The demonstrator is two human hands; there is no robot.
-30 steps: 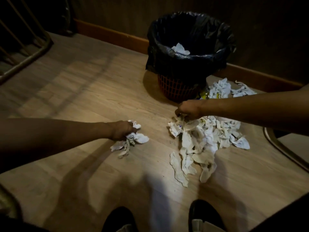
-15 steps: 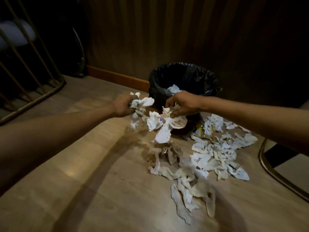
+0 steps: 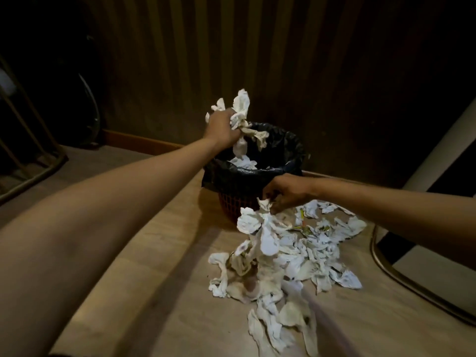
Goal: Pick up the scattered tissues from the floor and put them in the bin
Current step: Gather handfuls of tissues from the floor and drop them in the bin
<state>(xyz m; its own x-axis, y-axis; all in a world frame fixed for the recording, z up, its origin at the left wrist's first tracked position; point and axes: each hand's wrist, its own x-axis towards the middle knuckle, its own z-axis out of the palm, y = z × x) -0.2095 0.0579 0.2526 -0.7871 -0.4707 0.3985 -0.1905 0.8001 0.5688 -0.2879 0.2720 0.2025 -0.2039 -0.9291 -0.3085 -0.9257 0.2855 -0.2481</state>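
A red mesh bin (image 3: 233,203) lined with a black bag (image 3: 283,148) stands against the wall, with white tissues inside (image 3: 244,162). My left hand (image 3: 221,127) hovers over the bin's left rim, shut on a bunch of crumpled white tissues (image 3: 240,106) that hang down into the opening. My right hand (image 3: 286,193) is lower, in front of the bin's right side, shut on another clump of tissues (image 3: 262,228) dangling above the floor. A large pile of scattered tissues (image 3: 296,264) lies on the wooden floor in front of and right of the bin.
A dark ribbed wall with an orange skirting board (image 3: 144,144) runs behind the bin. A metal frame (image 3: 31,155) stands at the far left. A curved metal-edged object (image 3: 412,282) sits at the right. Bare wooden floor (image 3: 159,253) spreads to the left of the pile.
Both hands lifted tissues off the floor. My left hand rose up over the bin; my right hand dropped back below the bin's rim with its clump. The view tilted up.
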